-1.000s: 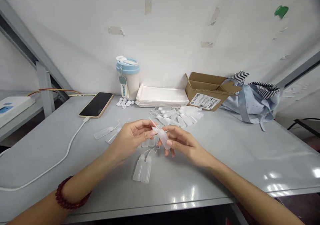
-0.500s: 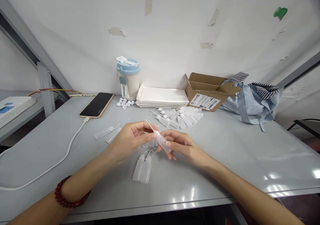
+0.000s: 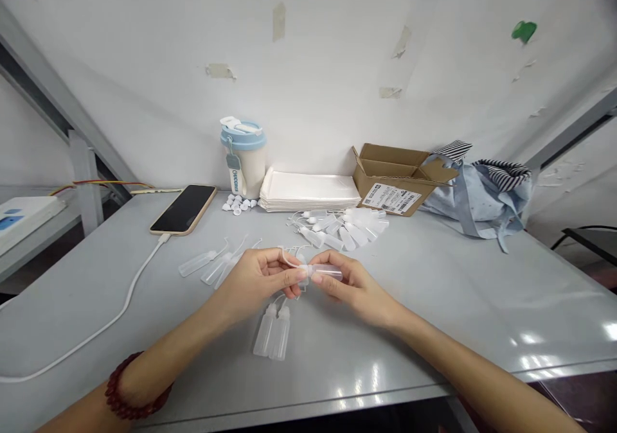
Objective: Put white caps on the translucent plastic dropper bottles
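Between both hands lies one small clear plastic squeeze bottle (image 3: 326,271), held almost level above the table. My left hand (image 3: 270,275) pinches its white cap end, where a thin bent tube points up to the left. My right hand (image 3: 354,288) grips the bottle body between thumb and fingers. Just below my left hand, two similar bottles (image 3: 272,333) lie side by side, their tubes toward the hands. More bottles (image 3: 197,263) rest left of my left hand, which partly covers them. Others behind the fingers are mostly hidden.
A heap of bottles (image 3: 347,227) lies before a stack of white trays (image 3: 311,189). Small white caps (image 3: 238,205) sit by a blue-lidded cup (image 3: 245,163). A phone (image 3: 183,209) with a white cable (image 3: 130,288), an open cardboard box (image 3: 395,182) and a blue bag (image 3: 482,195) surround them.
The held bottle has turned from slanting to nearly level. My right hand has shifted slightly along it, and my left hand has lowered a little. The camera view has shifted slightly.
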A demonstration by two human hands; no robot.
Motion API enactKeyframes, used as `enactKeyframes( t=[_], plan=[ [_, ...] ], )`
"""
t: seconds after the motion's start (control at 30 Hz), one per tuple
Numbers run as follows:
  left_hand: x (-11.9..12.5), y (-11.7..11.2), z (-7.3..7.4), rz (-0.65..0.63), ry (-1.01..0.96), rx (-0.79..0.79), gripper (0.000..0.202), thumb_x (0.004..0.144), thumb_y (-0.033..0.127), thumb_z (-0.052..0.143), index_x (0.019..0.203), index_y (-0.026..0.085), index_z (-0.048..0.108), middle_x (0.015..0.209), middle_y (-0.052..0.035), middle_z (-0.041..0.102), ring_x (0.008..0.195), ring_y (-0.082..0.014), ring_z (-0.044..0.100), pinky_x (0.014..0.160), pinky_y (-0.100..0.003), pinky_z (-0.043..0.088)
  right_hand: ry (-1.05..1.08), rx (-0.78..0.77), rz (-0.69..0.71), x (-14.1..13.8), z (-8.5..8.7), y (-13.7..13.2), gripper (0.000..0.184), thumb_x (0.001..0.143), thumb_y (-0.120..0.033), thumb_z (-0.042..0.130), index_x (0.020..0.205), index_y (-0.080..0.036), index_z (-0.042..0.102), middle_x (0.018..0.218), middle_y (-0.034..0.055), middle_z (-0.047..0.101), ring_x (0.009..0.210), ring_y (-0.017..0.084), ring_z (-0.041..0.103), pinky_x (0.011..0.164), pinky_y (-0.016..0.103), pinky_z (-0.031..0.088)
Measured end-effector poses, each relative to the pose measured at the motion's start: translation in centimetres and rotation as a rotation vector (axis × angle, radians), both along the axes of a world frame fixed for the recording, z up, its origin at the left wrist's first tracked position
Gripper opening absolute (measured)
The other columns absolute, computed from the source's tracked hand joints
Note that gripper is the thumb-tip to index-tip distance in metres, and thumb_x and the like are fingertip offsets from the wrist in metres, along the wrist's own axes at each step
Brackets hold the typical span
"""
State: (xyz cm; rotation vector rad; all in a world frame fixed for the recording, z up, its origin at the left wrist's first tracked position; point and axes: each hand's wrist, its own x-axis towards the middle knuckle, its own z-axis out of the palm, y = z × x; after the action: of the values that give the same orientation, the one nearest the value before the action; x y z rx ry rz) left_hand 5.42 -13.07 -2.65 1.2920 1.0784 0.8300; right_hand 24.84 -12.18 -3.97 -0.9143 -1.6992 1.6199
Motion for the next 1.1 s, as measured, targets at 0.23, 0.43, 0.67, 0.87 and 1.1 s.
enactKeyframes(
  t=[0.23, 0.43, 0.67, 0.87, 1.1],
  plan=[
    [0.7, -0.9, -1.0, 0.038, 0.152, 0.336, 0.011, 0.077, 0.025, 0.064, 0.085, 0.017, 0.065, 0.081, -0.005, 0.067, 0.071, -0.0172, 0.064, 0.065, -0.031, 0.056, -0.052, -0.105, -0.083, -0.1, 0.1, 0.1, 0.029, 0.078, -0.044, 0.064, 0.079, -0.017, 0.054, 0.051, -0.0091, 0.035, 0.044, 0.005, 0.027, 0.042, 0.019, 0.021],
    [0.9, -1.3, -1.4, 0.063, 0.247, 0.76, 0.008, 0.079, 0.013, 0.061, 0.079, 0.019, 0.065, 0.08, -0.0052, 0.067, 0.073, -0.0162, 0.062, 0.06, -0.025, 0.052, 0.054, -0.351, -0.054, -0.3, 0.4, 0.2, 0.028, 0.074, -0.039, 0.068, 0.07, -0.017, 0.051, 0.05, -0.0096, 0.034, 0.041, 0.003, 0.022, 0.039, 0.018, 0.015],
    [1.0, -1.1, -0.3, 0.046, 0.09, 0.363, 0.007, 0.077, 0.024, 0.067, 0.083, 0.021, 0.069, 0.085, -0.0024, 0.067, 0.079, -0.0161, 0.063, 0.066, -0.024, 0.053, 0.167, -0.431, -0.004, -0.4, 0.7, 0.0, 0.028, 0.076, -0.035, 0.067, 0.067, -0.016, 0.049, 0.052, -0.0098, 0.033, 0.042, 0.002, 0.016, 0.039, 0.018, 0.011],
    [0.9, -1.2, 0.2, -0.009, 0.139, 0.119, 0.015, 0.077, 0.032, 0.065, 0.079, 0.017, 0.066, 0.063, 0.0002, 0.065, 0.06, -0.0151, 0.063, 0.058, -0.025, 0.052, 0.173, -0.394, 0.016, -0.3, 0.4, 0.0, 0.023, 0.08, -0.033, 0.065, 0.072, -0.016, 0.052, 0.052, -0.0096, 0.034, 0.041, 0.002, 0.02, 0.039, 0.017, 0.013],
    [0.1, -1.3, -0.6, -0.017, 0.264, 0.936, 0.008, 0.08, 0.008, 0.063, 0.084, 0.015, 0.067, 0.074, -0.0029, 0.067, 0.067, -0.0122, 0.06, 0.061, -0.022, 0.048, 0.213, -0.459, 0.135, -0.1, 0.2, -0.5, 0.025, 0.086, -0.037, 0.058, 0.075, -0.018, 0.047, 0.056, -0.0093, 0.034, 0.041, 0.002, 0.019, 0.038, 0.016, 0.012]
  ],
)
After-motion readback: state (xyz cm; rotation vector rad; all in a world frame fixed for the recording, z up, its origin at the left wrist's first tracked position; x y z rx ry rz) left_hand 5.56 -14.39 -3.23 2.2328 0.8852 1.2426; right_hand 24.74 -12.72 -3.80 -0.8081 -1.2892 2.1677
